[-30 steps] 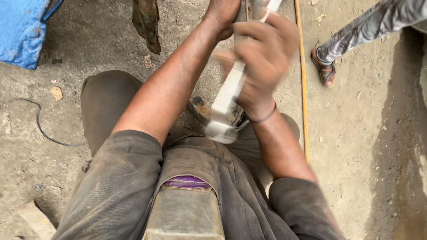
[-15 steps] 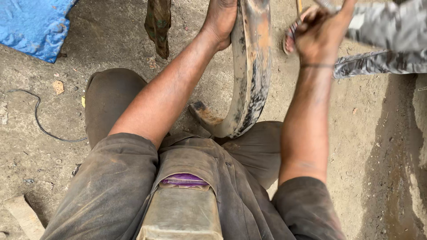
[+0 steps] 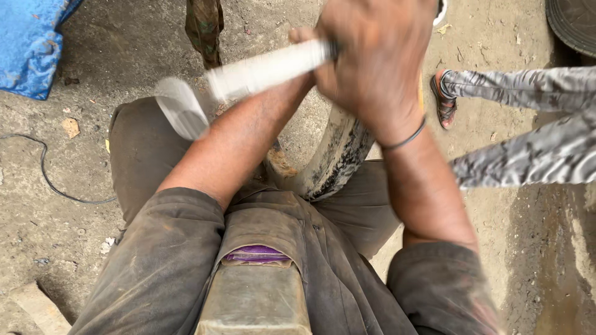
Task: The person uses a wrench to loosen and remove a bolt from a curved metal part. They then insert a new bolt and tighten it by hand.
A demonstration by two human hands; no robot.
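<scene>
**Hammer raised over a worn rim on a dirt yard floor**

Packed dirt and rough concrete (image 3: 81, 248) make up the ground, gritty and littered with small scraps. At the centre of it, a curved, rusty metal rim (image 3: 338, 158) stands on edge between the person's knees, its scuffed band running up and away under the arms; held upright like that, its edge faces the worker, probably so it can be struck square. The right hand (image 3: 375, 59) is wrapped tight in a fist around the pale handle of a hammer (image 3: 267, 68), which stretches leftward to a blurred head hanging above the left knee. The blur suggests a swing, though I cannot tell which way. The left forearm (image 3: 242, 139) reaches forward beneath the hammer handle toward the rim; its hand is hidden behind the right fist, so I cannot tell whether it is gripping or spread, though the line of the arm suggests it steadies the rim.

Further out, a blue tarp (image 3: 31, 43) lies crumpled at the upper left, and a thin black cable (image 3: 53, 180) snakes across the dirt beside the left knee. Another person's leg in patterned grey trousers (image 3: 534, 124) crosses in from the right, a sandalled foot (image 3: 444, 99) planted near the rim. A dark tyre edge (image 3: 574, 22) shows in the top right corner.
</scene>
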